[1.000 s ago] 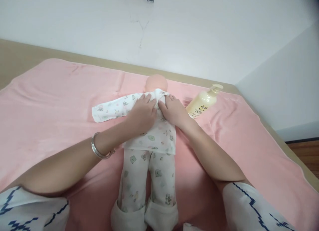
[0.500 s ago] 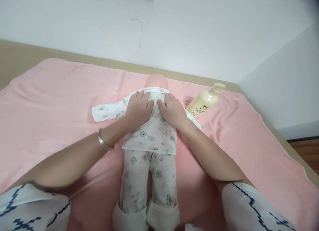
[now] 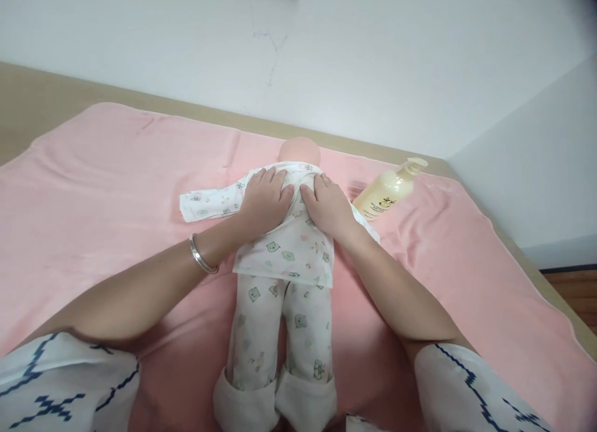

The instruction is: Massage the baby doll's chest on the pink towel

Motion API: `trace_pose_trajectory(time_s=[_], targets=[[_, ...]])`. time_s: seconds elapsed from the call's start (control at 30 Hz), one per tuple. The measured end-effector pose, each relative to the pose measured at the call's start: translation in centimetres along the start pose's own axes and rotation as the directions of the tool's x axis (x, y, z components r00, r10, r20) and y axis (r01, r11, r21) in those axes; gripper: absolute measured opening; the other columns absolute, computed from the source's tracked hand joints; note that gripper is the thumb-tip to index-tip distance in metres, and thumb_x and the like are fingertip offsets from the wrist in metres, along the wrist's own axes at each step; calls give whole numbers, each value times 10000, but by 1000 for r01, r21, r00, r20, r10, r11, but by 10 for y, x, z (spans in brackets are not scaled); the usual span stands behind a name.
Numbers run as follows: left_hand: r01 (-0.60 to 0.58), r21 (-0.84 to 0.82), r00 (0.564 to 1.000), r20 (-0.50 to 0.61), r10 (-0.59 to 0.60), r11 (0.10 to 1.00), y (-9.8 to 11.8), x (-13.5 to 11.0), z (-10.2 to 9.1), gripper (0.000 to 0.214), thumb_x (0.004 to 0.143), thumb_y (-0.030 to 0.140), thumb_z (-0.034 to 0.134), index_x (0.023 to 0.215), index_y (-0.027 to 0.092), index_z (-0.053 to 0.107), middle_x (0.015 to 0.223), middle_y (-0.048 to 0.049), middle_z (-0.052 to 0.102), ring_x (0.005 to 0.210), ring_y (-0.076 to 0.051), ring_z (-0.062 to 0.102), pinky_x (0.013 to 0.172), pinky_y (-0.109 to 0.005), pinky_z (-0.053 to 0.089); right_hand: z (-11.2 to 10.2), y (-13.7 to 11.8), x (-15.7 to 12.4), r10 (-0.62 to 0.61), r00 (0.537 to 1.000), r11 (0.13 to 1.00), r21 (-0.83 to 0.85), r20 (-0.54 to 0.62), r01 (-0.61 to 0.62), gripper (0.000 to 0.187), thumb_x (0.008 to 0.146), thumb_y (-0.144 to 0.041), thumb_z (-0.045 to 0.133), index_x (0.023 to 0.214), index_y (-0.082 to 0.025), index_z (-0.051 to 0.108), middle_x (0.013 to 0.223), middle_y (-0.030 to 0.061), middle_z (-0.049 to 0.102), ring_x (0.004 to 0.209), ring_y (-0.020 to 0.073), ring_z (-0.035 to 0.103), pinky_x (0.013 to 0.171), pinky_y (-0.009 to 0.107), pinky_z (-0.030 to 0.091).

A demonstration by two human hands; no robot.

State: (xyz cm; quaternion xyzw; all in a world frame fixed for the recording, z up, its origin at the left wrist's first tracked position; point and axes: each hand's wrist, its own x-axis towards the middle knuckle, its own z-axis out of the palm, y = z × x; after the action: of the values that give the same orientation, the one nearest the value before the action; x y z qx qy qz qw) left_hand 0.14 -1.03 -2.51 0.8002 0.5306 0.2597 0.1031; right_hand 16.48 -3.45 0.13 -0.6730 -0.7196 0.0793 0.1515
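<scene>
A baby doll (image 3: 284, 276) in a white printed shirt and trousers lies face down on a pink blanket (image 3: 93, 189), its bald head (image 3: 300, 152) pointing away from me. My left hand (image 3: 265, 199) lies flat on the left side of the doll's upper back, fingers stretched toward the shoulder. My right hand (image 3: 329, 205) lies flat on the right side, fingers together. The thumbs almost meet over the spine, where the shirt is bunched. One empty sleeve (image 3: 209, 203) sticks out to the left. A silver bangle (image 3: 203, 262) is on my left wrist.
A cream pump bottle (image 3: 389, 193) lies on its side on the blanket just right of the doll's shoulder. The blanket covers a wooden surface (image 3: 28, 96) set against a white wall. A floor strip shows at the far right.
Both hands slid a little up the doll's back toward the shoulders, pushing the shirt cloth up. The view shifted slightly.
</scene>
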Motion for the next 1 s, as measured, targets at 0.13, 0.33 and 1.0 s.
trace_pose_trajectory(time_s=[0.13,0.33,1.0], targets=[[0,6,1000,19,0,1000,-1,2,-2,562,1073,344,285,1454,71,594,1478,-203,634,1399,-344,543,1263,-558,408,-1,-1,0,3,1000,1000,-17,8,-3,619,1112,-426,232,1450,-34,570,1547,286,585,1490,379,521,1249,566,392],[-31,72,997,67,26,997,9,-6,-15,540,1076,298,262,1377,44,633,1434,-228,656,1383,-353,578,1261,-552,422,-16,9,6,-89,990,994,71,113,81,642,1106,-466,310,1505,-2,504,1606,290,535,1490,383,525,1248,549,416],[-93,92,993,78,86,991,32,-33,-17,587,1079,282,276,1571,26,469,1719,-253,418,1643,-406,350,1339,-634,327,-22,-5,4,-134,987,990,-35,91,137,529,1092,-263,240,1437,-92,603,1515,219,636,1435,341,577,1228,527,446]])
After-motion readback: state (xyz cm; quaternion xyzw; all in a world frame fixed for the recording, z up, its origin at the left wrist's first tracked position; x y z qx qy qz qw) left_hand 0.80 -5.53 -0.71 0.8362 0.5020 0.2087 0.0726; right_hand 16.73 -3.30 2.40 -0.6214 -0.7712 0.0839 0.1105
